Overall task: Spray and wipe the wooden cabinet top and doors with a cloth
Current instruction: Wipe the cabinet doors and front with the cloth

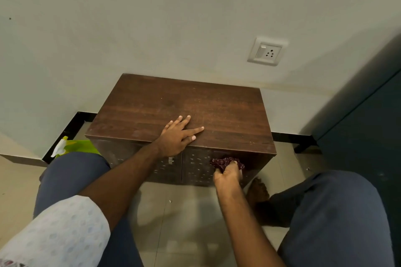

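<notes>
A low dark wooden cabinet point(217, 106) stands against the wall, its two doors point(195, 169) facing me and speckled with pale droplets. My left hand point(178, 136) lies flat on the front edge of the cabinet top, fingers spread, holding nothing. My right hand point(227, 178) grips a dark red patterned cloth point(223, 162) and presses it against the upper part of the right door. A green spray bottle point(71, 146) with a white nozzle lies on the floor left of the cabinet, partly hidden behind my left knee.
I crouch on a tiled floor point(186, 212) with my knees point(338, 212) on either side. A wall socket point(265, 52) sits above the cabinet at the right. A dark blue panel point(368, 125) stands at the right. A bare foot point(259, 191) rests by the cabinet's right corner.
</notes>
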